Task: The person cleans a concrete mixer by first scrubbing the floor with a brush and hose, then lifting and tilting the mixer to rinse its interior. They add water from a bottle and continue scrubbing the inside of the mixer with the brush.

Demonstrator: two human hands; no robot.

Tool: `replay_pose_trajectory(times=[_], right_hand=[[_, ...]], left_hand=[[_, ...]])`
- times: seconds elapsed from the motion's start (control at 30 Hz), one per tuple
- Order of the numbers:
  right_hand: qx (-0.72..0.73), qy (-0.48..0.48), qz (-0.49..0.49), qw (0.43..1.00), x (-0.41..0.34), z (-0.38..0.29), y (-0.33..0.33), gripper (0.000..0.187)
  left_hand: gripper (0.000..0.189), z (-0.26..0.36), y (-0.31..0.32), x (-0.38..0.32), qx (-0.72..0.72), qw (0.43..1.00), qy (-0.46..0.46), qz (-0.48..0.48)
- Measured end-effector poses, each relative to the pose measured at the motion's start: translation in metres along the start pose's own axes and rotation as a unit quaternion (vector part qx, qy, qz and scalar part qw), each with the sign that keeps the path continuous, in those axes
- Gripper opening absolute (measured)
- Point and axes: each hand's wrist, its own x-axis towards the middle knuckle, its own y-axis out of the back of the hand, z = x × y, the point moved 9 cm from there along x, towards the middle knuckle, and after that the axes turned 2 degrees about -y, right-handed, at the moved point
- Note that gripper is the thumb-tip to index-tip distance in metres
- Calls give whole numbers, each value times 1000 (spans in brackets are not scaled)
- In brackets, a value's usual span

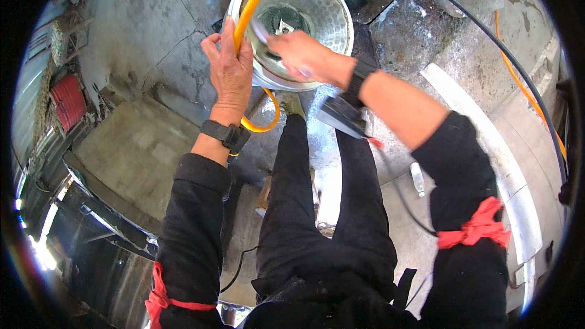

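In front of me stands a round metal drum (329, 13) with a pale rim, a dimpled inner wall and a metal fitting (284, 27) on its dark bottom. My left hand (231, 59) is at the drum's left rim, with a yellow hose (257, 2) held between thumb and forefinger. The hose runs up past the top of the view; a loop of it hangs below the drum. My right hand (304, 55) reaches over the drum's near rim, its fingers closed on a thin pale object (259, 32). Motion blur hides what that object is.
A concrete slab (137, 155) lies at the left, near a red piece (68, 102). On the right are a long curved white strip (484, 155), a clear plastic bottle (417, 179), a black hose (484, 27) and an orange hose (521, 77). The concrete floor (137, 23) is cracked.
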Motion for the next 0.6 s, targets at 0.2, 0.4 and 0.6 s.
replay_pose_trajectory(times=[0.2, 0.4, 0.6], right_hand=[[-755, -36, 88, 649, -39, 8, 113, 29], [-698, 40, 82, 711, -11, 33, 98, 32], [56, -54, -40, 996, -20, 105, 23, 38]], left_hand=[[53, -4, 0, 3, 3, 1000, 19, -13], [53, -5, 0, 2, -8, 999, 32, -18], [53, -10, -3, 4, -20, 998, 48, -29]])
